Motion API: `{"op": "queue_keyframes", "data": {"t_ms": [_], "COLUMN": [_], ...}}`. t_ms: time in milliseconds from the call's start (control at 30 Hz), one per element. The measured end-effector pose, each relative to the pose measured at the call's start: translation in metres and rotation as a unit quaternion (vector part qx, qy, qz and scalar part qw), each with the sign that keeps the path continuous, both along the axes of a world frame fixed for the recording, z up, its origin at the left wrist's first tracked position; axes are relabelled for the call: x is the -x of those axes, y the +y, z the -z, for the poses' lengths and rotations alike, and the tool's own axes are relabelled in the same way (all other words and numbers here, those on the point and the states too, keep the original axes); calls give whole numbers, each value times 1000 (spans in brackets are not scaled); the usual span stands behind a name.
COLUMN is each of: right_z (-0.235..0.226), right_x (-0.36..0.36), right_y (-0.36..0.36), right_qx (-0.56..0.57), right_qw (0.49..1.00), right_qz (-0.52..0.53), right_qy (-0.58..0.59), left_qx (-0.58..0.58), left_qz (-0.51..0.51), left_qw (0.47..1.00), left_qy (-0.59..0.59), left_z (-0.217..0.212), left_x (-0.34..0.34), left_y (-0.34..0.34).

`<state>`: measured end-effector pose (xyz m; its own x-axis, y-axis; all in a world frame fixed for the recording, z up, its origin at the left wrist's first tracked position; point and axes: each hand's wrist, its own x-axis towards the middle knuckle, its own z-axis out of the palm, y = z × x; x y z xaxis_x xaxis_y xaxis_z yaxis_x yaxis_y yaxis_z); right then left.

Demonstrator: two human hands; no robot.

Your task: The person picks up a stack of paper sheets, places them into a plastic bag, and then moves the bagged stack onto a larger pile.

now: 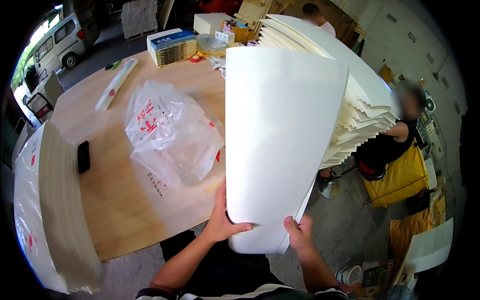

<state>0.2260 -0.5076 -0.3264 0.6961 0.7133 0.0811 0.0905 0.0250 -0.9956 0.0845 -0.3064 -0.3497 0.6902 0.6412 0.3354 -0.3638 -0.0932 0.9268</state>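
Both hands grip the bottom edge of a large white sheet [280,145] held upright — left hand [222,220] with thumb across its face, right hand [299,232] pinching the corner. Left of the grip, a crumpled plastic bag [170,132] lies on the wooden tabletop [115,200]; behind the sheet rises a fanned stack of white sheets [360,100].

Sheet [280,145] stands before the paper stack [360,105], plastic bag [170,132] left on the table [115,200].
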Motion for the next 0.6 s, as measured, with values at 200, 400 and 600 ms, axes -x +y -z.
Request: {"op": "queue_keyframes", "data": {"t_ms": [200, 400, 600], "right_z": [10, 12, -49], "right_x": [2, -21, -23], "right_y": [6, -17, -31], "right_qx": [-17, 52, 398], "right_qw": [999, 992, 857], "right_qz": [17, 27, 307], "right_qy": [-21, -110, -112], "left_qx": [108, 24, -400], "left_qz": [78, 64, -354], "left_qw": [991, 997, 842], "left_qy": [-32, 43, 77], "left_z": [12, 1, -17], "left_x": [-16, -22, 53], "left_y": [-8, -14, 50]}}
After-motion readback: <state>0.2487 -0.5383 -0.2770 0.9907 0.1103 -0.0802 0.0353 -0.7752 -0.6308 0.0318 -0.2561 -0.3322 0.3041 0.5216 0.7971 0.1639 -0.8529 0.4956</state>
